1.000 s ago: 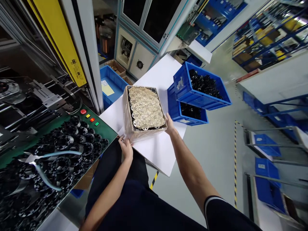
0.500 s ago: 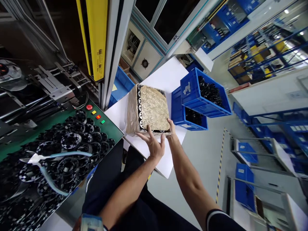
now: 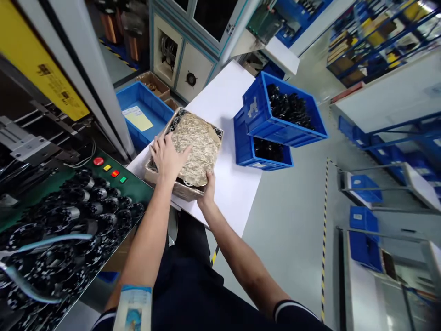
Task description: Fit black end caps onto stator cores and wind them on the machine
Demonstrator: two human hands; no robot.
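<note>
A cardboard box (image 3: 182, 191) wrapped in clear film stands turned at an angle on the white table. Inside, a crinkled brown sheet (image 3: 198, 149) lies over black and white ring-shaped parts that show along its edges. My left hand (image 3: 168, 158) rests with fingers spread over the box's left side, its thumb lying on the sheet. At the near right corner, my right hand (image 3: 207, 189) grips the box, thumb up at the rim and the other fingers mostly hidden behind the wall.
Two stacked blue crates (image 3: 255, 108) of black parts stand right of the box. Left is a green bench (image 3: 132, 181) with push buttons, heaped black rings and light-blue-handled pliers (image 3: 48, 243). A blue tray (image 3: 148, 108) with a paper sits beyond the box. A machine post (image 3: 99, 73) rises at left.
The box has been turned and sits farther left in view. My left hand has gone from the near edge to the left side, fingers spread. The view has swung to the right.
</note>
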